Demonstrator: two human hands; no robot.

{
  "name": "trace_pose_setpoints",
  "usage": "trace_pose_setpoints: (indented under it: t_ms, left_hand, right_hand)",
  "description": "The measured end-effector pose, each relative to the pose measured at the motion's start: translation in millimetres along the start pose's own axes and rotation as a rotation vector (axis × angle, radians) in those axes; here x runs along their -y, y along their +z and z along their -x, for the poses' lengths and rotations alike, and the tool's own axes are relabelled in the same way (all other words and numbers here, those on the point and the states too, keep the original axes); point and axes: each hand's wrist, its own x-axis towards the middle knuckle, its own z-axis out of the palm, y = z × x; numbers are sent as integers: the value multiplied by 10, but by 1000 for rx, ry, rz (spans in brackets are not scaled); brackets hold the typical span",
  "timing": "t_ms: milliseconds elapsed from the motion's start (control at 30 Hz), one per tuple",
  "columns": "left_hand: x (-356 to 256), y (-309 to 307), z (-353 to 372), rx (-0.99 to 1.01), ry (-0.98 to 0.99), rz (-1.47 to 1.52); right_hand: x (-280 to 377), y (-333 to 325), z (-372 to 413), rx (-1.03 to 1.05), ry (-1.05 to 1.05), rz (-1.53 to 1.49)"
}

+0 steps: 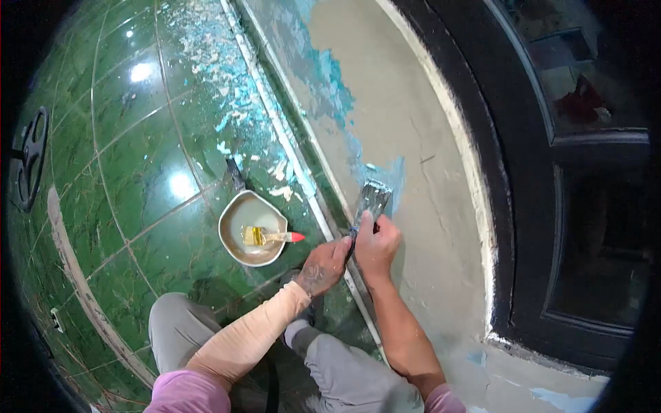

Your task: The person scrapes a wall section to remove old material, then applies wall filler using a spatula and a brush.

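Note:
A scraper (372, 197) with a wide, dirty blade rests against the wall (407, 180), at the lower edge of a patch of blue paint (398, 172). My right hand (377, 251) is closed around it near the blade, thumb pointing up along it. Lower down, my left hand (325, 266) has its fingers closed at the dark handle end, most of which is hidden by the hands. Left of them on the floor is a saucepan (222, 230) with cloudy liquid, and a paintbrush (274, 237) with a red-tipped handle lies across it.
Blue and white paint flakes (219, 72) litter the green tiled floor (124, 172). A white pipe (275, 117) runs along the foot of the wall. More blue paint (334, 82) clings higher up. To the right stands a black-framed door (513, 206). A dark wheel-shaped object (31, 158) is far left.

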Motion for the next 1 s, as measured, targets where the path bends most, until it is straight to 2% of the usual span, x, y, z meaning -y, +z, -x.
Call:
trace_pose_setpoints:
  t_ms: [100,133,200,233,267,300,400,433,467,533,600,667,733,800,867,900,1000]
  left_hand:
    - [16,-170,-222,-131,104,-69]
    - [-29,-345,-285,129,-119,92]
    - [-64,-164,-114,-1,-52,84]
    - [-87,-211,-121,160,-269,228]
    - [-57,-258,-176,320,-484,370]
    - [-29,-376,-236,203,-164,80]
    - [3,-586,-289,223,-116,-5]
    - [-55,-465,-169,166,-48,-48]
    - [-128,-439,-141,250,-232,136]
    - [-65,-418,-203,225,-199,94]
    - [98,-408,-164,119,-8,-17]
    - [-55,-390,-150,199,-119,32]
    - [-111,-172,2,120,-76,-45]
    - [-73,-209,-194,180,-302,188]
    - [0,-265,-217,52,-43,-76]
    - [-105,-427,-303,208,-200,63]
    - [-194,-334,-183,280,-413,226]
  right_hand:
    - [77,104,-147,-3,-8,10]
    - [-3,56,37,0,31,10]
    - [24,70,-26,-27,-6,-31]
    - [79,17,-4,13,53,-77]
    - [135,70,-136,-11,5,-60]
    - [167,116,-216,-23,-30,-36]
    - [99,146,59,-3,69,-34]
    - [65,102,79,-2,75,-57]
    - [82,81,9,-18,55,-91]
    - [192,95,-137,-35,1,-125]
    - [137,158,-102,-25,24,-116]
    - [-38,137,61,-7,55,-77]
    - [-38,61,31,-13,27,-32]
    - [42,115,-146,-61,-83,-61]
    - [68,182,-256,-51,-102,32]
    - [165,124,-217,-31,-47,73]
    - [14,87,-37,-55,-74,-8]
